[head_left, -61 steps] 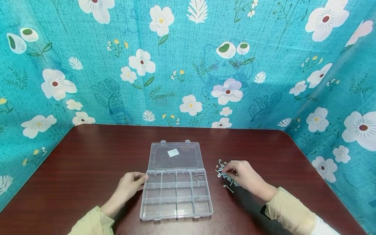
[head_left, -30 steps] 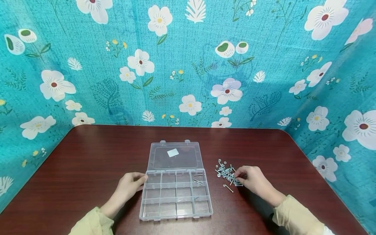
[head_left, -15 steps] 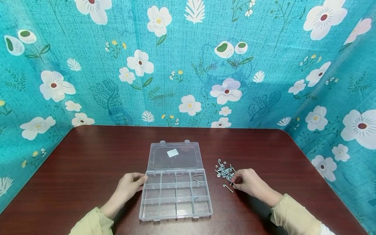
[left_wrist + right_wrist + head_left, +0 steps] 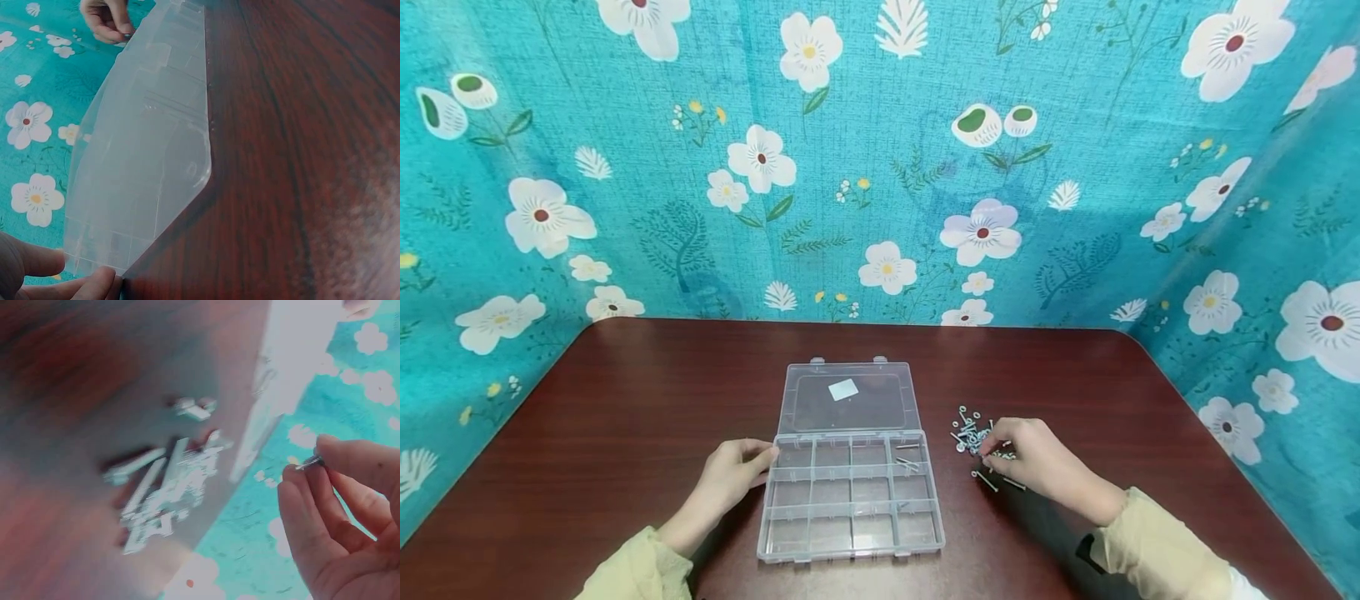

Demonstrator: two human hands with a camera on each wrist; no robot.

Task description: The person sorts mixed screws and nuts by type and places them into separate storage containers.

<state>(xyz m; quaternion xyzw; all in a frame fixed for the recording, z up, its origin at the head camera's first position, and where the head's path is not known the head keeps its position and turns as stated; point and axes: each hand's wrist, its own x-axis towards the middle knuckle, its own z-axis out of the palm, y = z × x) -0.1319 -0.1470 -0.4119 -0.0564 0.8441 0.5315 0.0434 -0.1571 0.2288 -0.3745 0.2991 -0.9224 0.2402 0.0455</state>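
A clear plastic compartment box [image 4: 852,505] lies on the table with its lid folded back. My left hand [image 4: 734,468] holds the box's left wall near the back corner, thumb and fingers either side of it in the left wrist view. Several screws [image 4: 907,464] lie in the right-hand column of compartments. To the right of the box is a loose pile of screws, nuts and washers [image 4: 970,437]. My right hand [image 4: 1030,457] is over that pile, pinching a small metal screw [image 4: 312,462] between thumb and fingertips; in the right wrist view its far end is blurred.
The clear lid [image 4: 848,408] with a white label [image 4: 843,389] lies behind the box. A stray screw [image 4: 985,481] is at the pile's near side. The dark red-brown table [image 4: 647,400] ends at a flowered blue cloth [image 4: 880,167].
My right hand has shifted from over the pile to its right side and back a little left, now with a screw pinched. Screws at the near right have been spread. The left hand stays put.
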